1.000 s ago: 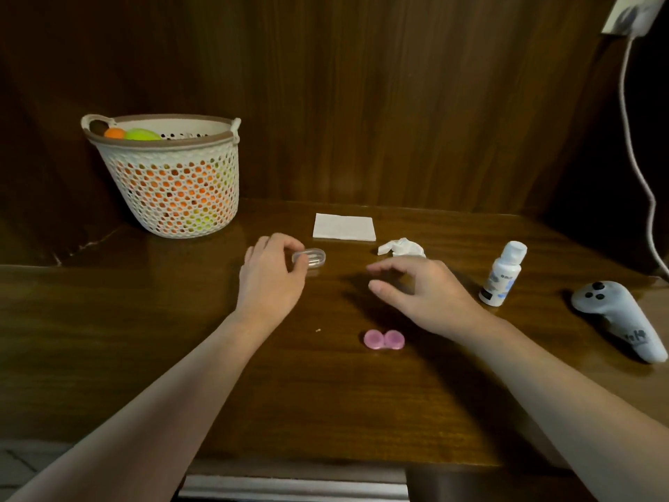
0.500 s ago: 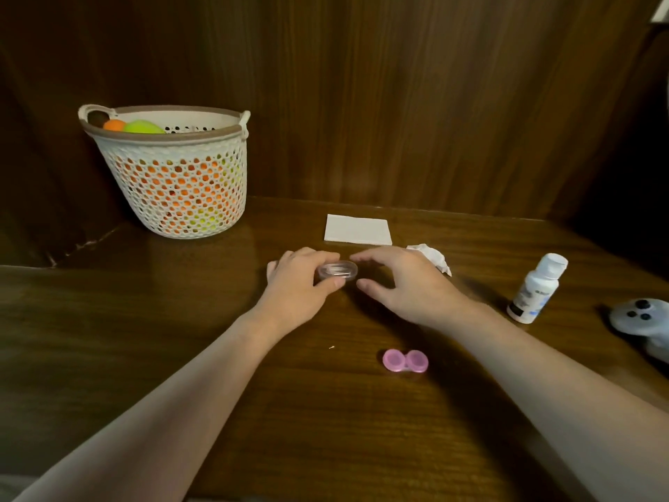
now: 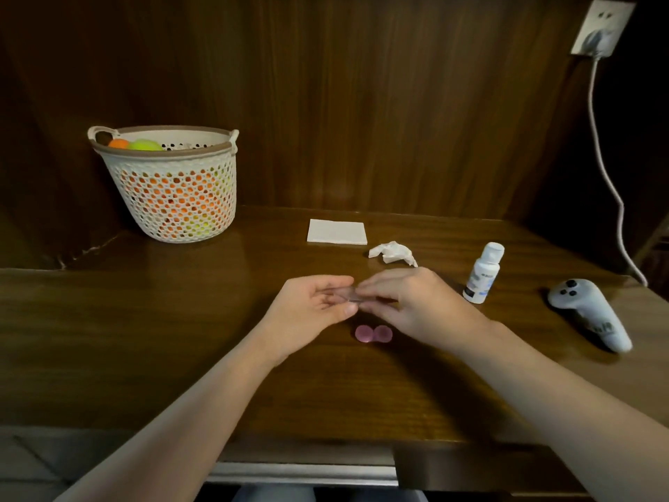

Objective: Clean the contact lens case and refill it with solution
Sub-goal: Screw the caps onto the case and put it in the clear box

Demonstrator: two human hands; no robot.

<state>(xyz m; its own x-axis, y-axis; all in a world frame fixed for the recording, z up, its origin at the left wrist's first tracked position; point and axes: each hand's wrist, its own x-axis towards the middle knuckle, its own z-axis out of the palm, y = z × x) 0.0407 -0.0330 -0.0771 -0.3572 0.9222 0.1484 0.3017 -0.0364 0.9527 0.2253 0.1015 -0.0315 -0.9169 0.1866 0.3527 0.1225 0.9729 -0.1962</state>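
Both hands meet just above the table (image 3: 181,356), mid-scene. Left hand (image 3: 311,313) is palm-up, fingers curled round a small clear case part (image 3: 344,298), thumb on the near side. Right hand (image 3: 416,306) comes in from the right, fingertips pinching the same clear piece at its right end. The piece is blurred and half hidden by fingers; can't tell if it's a lid or a holder.

Pink lens case (image 3: 373,334) lies flat on the table, just near of the hands, touching neither, both round wells side by side.

Step in hand, prob: pulling the clear piece apart or open. To do it well: keep the left grip steady, twist or pry w/ right fingertips only, stay low over the table so a slip doesn't send it far. Clear plastic is slick and small, so go slow.

Outward: crumpled tissue (image 3: 392,252) just far of the right hand; folded white cloth (image 3: 336,232) beyond that. Solution bottle (image 3: 483,272) stands upright, cap on, right of the hands. Grey controller (image 3: 586,313) lies further right. White mesh basket (image 3: 170,186) w/ orange and green balls sits far left.

Surface is dark glossy wood, wood panel wall behind, wall socket (image 3: 601,27) w/ a cable at top right. Dim light.
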